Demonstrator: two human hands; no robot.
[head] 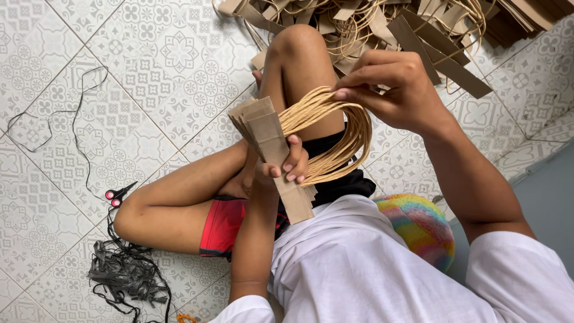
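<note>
My left hand (282, 168) grips a stack of brown cardboard strips (270, 140) with tan twisted paper cord loops (335, 128) fixed to them. The loops arch up and to the right over my bent knee. My right hand (391, 87) pinches the top of the cord loops with thumb and fingertips. Both hands are in front of my chest, above my folded legs.
A large heap of the same brown strips and cords (406, 24) lies on the patterned tile floor (149, 72) beyond my knee. Small scissors with pink handles (119, 194) and a tangle of black strings (128, 275) lie at the left. A rainbow cushion (421, 227) sits at my right.
</note>
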